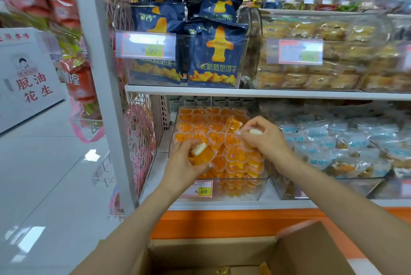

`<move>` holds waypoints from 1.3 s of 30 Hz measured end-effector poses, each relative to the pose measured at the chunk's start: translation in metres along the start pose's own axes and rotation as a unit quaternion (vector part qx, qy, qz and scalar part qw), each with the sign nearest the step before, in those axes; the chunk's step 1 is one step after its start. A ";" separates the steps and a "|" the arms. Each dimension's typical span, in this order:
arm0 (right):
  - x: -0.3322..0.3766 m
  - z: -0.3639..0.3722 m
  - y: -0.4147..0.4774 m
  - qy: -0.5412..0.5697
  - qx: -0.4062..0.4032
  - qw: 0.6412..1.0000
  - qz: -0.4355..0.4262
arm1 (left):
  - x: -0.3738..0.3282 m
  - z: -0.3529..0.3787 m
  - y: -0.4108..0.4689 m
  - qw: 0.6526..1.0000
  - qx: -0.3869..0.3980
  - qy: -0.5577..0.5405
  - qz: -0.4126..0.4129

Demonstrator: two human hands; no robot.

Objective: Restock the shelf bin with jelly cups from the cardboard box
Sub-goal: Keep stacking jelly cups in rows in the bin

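The jelly cups (222, 141) are mostly in the bin (244, 188) already, heaped right up to the rim on the lower shelf, small heart-ish clear plastic tubs with glossy orange filling and thin film lids. The left hand (186, 163) has its fingers curled round a jelly cup (203, 157) over the front left corner, tilted, I'd guess so it can be slotted into a gap rather than just dropped on the heap. The right hand (264, 137) is bunched up over the middle right of the pile, fingertips pinching the edge of a second jelly cup (243, 135) (there's a whitish bit at the thumb of each hand; I can't tell if it's a nail or part of a cup). The bin is see-through hard plastic, so you can see the stack through its front wall behind the price tag (196, 189). The cardboard box (222, 250) sits open right below the shelf, close for short reaches, with a couple of orange cups (264, 269) showing at the bottom. Next door there's a bin of crinkly blue-wrapped snacks (322, 141), and dark blue packets (213, 52) on the shelf above.
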State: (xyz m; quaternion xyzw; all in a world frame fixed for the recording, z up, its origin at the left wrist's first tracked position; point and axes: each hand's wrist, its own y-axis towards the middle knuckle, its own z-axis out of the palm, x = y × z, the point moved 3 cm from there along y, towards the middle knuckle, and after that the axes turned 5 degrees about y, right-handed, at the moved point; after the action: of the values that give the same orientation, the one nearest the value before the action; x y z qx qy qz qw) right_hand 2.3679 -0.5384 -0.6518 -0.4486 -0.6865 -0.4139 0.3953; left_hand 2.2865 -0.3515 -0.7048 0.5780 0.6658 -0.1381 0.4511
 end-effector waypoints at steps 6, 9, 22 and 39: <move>0.009 0.008 -0.011 0.379 0.196 0.874 0.231 | -0.008 -0.004 -0.005 1.000 -0.005 0.012 -0.004; 0.007 0.011 -0.009 0.366 0.223 0.879 0.208 | -0.009 -0.004 -0.006 0.998 0.020 -0.058 -0.033; 0.006 0.008 -0.009 0.093 0.101 0.990 0.042 | -0.010 -0.010 -0.009 0.956 0.043 -0.232 -0.174; 0.008 -0.003 -0.008 0.169 0.047 0.984 0.008 | -0.005 -0.002 0.013 0.973 -0.035 0.172 -0.150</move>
State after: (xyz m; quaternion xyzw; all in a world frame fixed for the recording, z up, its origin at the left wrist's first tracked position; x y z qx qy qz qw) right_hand 2.3582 -0.5404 -0.6451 -0.3583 -0.6248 -0.4483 0.5294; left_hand 2.2970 -0.3497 -0.6960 0.4702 0.8173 -0.0792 0.3236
